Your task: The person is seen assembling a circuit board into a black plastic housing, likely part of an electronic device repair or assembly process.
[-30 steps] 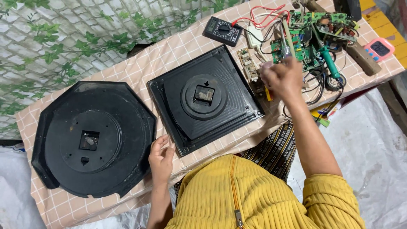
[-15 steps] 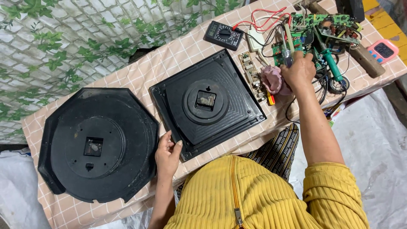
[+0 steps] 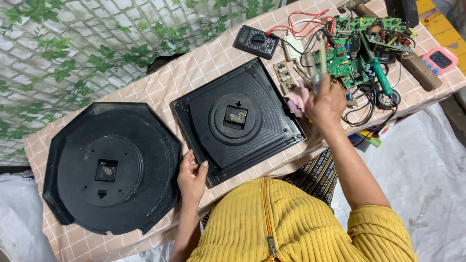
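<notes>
On table [image 3: 160, 82]: sq black clock back [image 3: 238, 119], face-down, left hand [image 3: 192, 177] at corner.

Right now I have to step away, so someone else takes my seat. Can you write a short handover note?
Left hand rests on the near corner of the square black clock back, which lies face down on the checked table.
Right hand is raised over the clock's right edge, gripping a thin tool and a pink cloth.
Octagonal clock back lies to the left, untouched.
Both movements sit in place; neither clock is opened.
</notes>
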